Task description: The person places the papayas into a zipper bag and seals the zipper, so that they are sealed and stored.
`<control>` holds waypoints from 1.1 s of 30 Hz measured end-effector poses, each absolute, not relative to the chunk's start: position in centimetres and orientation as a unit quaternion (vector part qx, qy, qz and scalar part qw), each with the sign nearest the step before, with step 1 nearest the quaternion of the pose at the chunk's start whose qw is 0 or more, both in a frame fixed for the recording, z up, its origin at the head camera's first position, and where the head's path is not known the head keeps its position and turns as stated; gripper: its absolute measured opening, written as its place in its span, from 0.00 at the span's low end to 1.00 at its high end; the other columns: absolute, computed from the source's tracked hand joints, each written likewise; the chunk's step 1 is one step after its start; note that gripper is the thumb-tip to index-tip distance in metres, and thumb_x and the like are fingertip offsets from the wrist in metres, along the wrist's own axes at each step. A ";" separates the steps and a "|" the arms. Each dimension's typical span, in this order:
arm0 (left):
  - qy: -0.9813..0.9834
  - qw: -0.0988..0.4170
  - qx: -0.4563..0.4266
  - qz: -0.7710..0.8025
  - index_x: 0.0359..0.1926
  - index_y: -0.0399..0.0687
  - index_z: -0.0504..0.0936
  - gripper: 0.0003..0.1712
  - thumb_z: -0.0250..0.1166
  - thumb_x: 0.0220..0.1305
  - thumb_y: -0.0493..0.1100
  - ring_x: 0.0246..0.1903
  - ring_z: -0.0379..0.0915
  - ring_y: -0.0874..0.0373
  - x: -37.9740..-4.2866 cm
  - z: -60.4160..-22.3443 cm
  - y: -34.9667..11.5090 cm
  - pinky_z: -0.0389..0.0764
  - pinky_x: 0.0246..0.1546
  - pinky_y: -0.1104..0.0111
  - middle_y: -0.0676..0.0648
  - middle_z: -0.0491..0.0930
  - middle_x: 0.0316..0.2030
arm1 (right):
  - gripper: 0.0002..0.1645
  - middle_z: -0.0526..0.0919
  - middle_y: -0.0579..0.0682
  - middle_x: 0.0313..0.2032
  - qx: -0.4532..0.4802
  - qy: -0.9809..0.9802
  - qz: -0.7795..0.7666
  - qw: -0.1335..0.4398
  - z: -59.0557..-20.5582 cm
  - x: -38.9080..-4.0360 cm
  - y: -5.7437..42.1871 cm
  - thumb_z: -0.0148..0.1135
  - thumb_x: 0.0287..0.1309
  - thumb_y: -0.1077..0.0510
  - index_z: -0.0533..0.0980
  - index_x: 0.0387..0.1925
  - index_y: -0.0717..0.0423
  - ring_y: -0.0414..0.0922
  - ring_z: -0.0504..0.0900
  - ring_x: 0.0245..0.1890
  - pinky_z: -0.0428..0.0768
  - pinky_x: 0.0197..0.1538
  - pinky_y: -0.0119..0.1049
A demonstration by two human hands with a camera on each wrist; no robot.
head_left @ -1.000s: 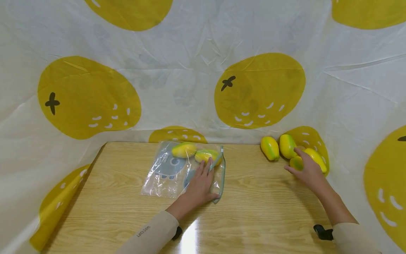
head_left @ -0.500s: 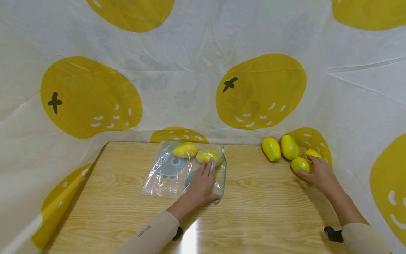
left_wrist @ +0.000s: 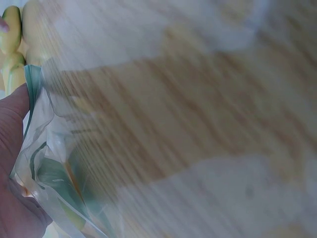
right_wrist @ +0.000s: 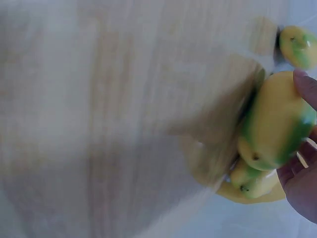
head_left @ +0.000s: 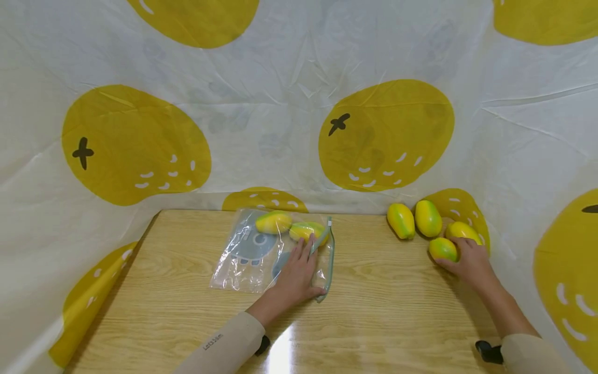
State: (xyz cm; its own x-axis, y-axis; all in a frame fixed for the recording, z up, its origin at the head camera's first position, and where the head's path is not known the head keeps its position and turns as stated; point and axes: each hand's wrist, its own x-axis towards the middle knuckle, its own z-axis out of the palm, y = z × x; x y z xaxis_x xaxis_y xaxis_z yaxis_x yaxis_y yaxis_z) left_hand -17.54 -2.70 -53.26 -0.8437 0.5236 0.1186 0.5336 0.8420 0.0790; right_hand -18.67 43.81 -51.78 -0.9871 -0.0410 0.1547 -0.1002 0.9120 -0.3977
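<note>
My left hand (head_left: 293,272) rests with straight fingers on a clear zip bag (head_left: 243,278) printed with a blue-grey cartoon figure. Two yellow-green papayas, one farther left (head_left: 273,222) and one by my fingertips (head_left: 306,231), lie in the bag. In the left wrist view the thumb (left_wrist: 17,101) touches the bag's green zip edge (left_wrist: 32,82). On the right, my right hand (head_left: 472,262) grips the nearest papaya (head_left: 443,250), thumb on its near side. The right wrist view shows this papaya (right_wrist: 275,121) large, the fingers partly out of frame.
Behind the gripped papaya lies another papaya (head_left: 463,231). Two more, a left one (head_left: 400,221) and a middle one (head_left: 427,218), sit near the table's back edge. A fruit-printed curtain (head_left: 280,119) encloses the wooden table (head_left: 374,311) at the back and sides.
My right hand has come down from above the papayas, shifted slightly right, and taken hold of the nearest one. The left hand and the bag look nearly still.
</note>
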 end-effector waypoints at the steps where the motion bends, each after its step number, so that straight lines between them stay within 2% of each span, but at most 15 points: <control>1: -0.959 0.047 -0.276 -0.054 0.80 0.33 0.52 0.75 0.74 0.47 0.76 0.80 0.44 0.35 -17.5 -53.3 -2.7 0.58 0.78 0.51 0.34 0.39 0.82 | 0.48 0.66 0.84 0.59 0.034 -0.976 0.207 0.067 -52.0 -18.6 43.8 0.75 0.59 0.47 0.65 0.67 0.75 0.82 0.63 0.56 0.64 0.54 0.75; 8: -0.959 0.046 -0.274 -0.048 0.80 0.33 0.53 0.74 0.74 0.48 0.76 0.80 0.43 0.35 -17.6 -53.4 -2.7 0.57 0.79 0.51 0.34 0.38 0.82 | 0.59 0.60 0.87 0.63 0.024 -0.976 0.212 0.041 -53.0 -18.1 43.4 0.74 0.59 0.43 0.56 0.74 0.75 0.83 0.61 0.57 0.64 0.54 0.78; 16: -0.959 0.041 -0.276 -0.059 0.80 0.33 0.52 0.74 0.74 0.48 0.75 0.80 0.42 0.34 -17.6 -53.4 -2.7 0.57 0.79 0.51 0.34 0.37 0.82 | 0.61 0.61 0.86 0.63 0.068 -0.967 0.239 0.057 -54.0 -16.9 43.0 0.78 0.50 0.61 0.50 0.75 0.75 0.80 0.63 0.59 0.64 0.55 0.76; 20: -0.959 0.042 -0.274 -0.054 0.80 0.34 0.54 0.74 0.74 0.47 0.75 0.80 0.42 0.34 -17.5 -53.5 -2.7 0.57 0.79 0.51 0.34 0.38 0.82 | 0.62 0.58 0.87 0.65 0.086 -0.959 0.265 0.046 -53.9 -16.5 43.1 0.75 0.50 0.68 0.46 0.77 0.76 0.80 0.62 0.61 0.64 0.57 0.77; 26: -0.960 0.039 -0.271 -0.054 0.80 0.35 0.53 0.74 0.74 0.48 0.76 0.81 0.41 0.36 -17.6 -53.7 -2.5 0.57 0.79 0.52 0.36 0.36 0.83 | 0.60 0.57 0.86 0.66 0.104 -0.947 0.300 0.052 -53.6 -15.9 42.9 0.73 0.51 0.72 0.46 0.76 0.78 0.81 0.60 0.63 0.57 0.67 0.76; 27: -0.960 0.039 -0.271 -0.055 0.80 0.35 0.52 0.74 0.73 0.48 0.76 0.81 0.41 0.36 -17.7 -53.7 -2.5 0.57 0.79 0.52 0.36 0.36 0.83 | 0.60 0.57 0.86 0.66 0.105 -0.946 0.302 0.054 -53.5 -15.8 42.8 0.73 0.52 0.72 0.46 0.76 0.77 0.80 0.60 0.63 0.55 0.71 0.72; 29: -0.960 0.039 -0.270 -0.058 0.80 0.35 0.52 0.74 0.74 0.48 0.76 0.81 0.41 0.36 -17.7 -53.7 -2.5 0.57 0.79 0.53 0.36 0.37 0.83 | 0.59 0.57 0.85 0.66 0.109 -0.944 0.307 0.062 -53.4 -15.6 42.6 0.74 0.52 0.71 0.47 0.76 0.77 0.78 0.61 0.63 0.52 0.79 0.51; 31: -0.960 0.040 -0.270 -0.057 0.80 0.35 0.52 0.74 0.74 0.47 0.76 0.81 0.42 0.36 -17.7 -53.7 -2.6 0.57 0.79 0.53 0.36 0.37 0.82 | 0.57 0.59 0.83 0.66 0.112 -0.941 0.311 0.069 -53.2 -15.4 42.4 0.74 0.53 0.71 0.48 0.75 0.77 0.75 0.62 0.62 0.48 0.76 0.27; 33: -0.960 0.042 -0.270 -0.054 0.80 0.35 0.52 0.75 0.74 0.47 0.76 0.80 0.42 0.36 -17.6 -53.7 -2.7 0.56 0.79 0.53 0.35 0.37 0.82 | 0.56 0.61 0.81 0.65 0.114 -0.941 0.310 0.078 -52.9 -15.4 42.1 0.76 0.52 0.69 0.51 0.74 0.76 0.72 0.64 0.60 0.48 0.66 0.16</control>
State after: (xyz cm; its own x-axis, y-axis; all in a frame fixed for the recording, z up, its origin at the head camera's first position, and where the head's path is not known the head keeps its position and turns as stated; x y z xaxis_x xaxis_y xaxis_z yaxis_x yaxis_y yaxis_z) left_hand -17.62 -2.66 -53.66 -0.8508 0.5138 0.1102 0.5229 0.8485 0.0814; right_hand -15.40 42.08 -52.88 -0.9619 -0.1651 0.2178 -0.2623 0.7821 -0.5652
